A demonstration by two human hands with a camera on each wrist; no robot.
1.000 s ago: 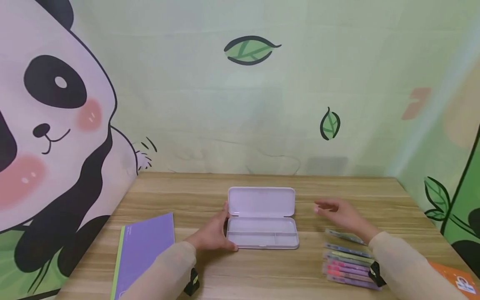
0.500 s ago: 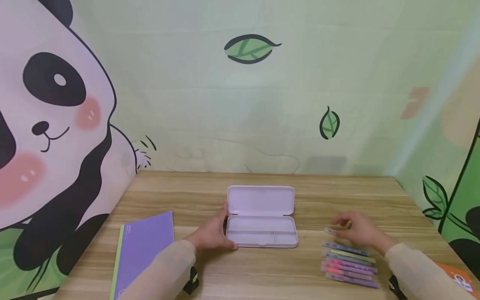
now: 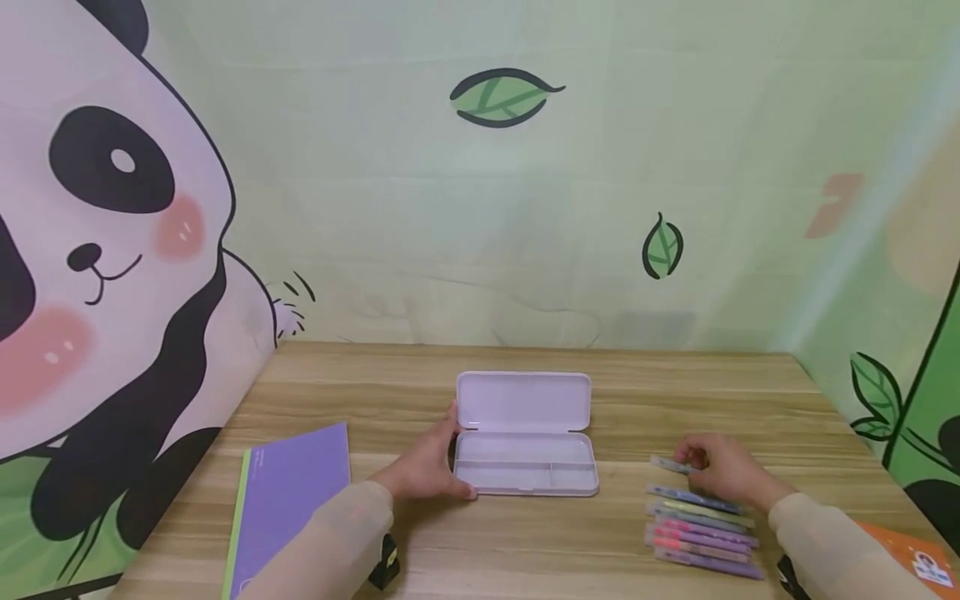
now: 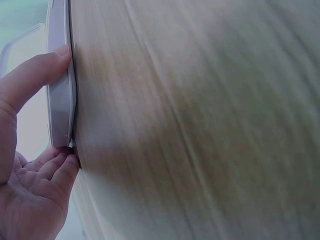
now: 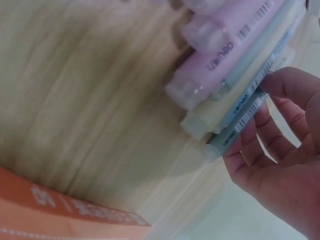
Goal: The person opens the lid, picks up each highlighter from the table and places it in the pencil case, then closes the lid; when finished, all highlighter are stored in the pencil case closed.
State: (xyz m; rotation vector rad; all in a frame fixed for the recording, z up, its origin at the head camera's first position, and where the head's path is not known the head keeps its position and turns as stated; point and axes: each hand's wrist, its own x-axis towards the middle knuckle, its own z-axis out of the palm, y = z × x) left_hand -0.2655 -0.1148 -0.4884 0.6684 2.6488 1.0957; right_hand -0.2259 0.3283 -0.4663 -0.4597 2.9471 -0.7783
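Observation:
In the head view, an opened white pencil case (image 3: 525, 475) with divided compartments sits mid-table, its lid raised at the back. My left hand (image 3: 423, 467) grips its left end, the thumb at the front corner and the fingers behind; the left wrist view shows the thumb (image 4: 42, 72) on the case wall. At right, my right hand (image 3: 723, 471) pinches a grey highlighter pen (image 5: 235, 132) between thumb and fingers. This pen lies at the far side of a row of several highlighter pens (image 3: 701, 533) in blue, yellow, pink and purple.
A purple notebook (image 3: 300, 492) with a green spine lies at the left, partly under my left sleeve. An orange printed item (image 3: 911, 554) is at the right edge, partly covered by the right sleeve. A printed backdrop (image 3: 375, 208) rises behind the table.
My right hand has moved from beside the case, right and nearer me, to the grey highlighter pen, where its fingers have closed. The left hand stays on the pencil case.

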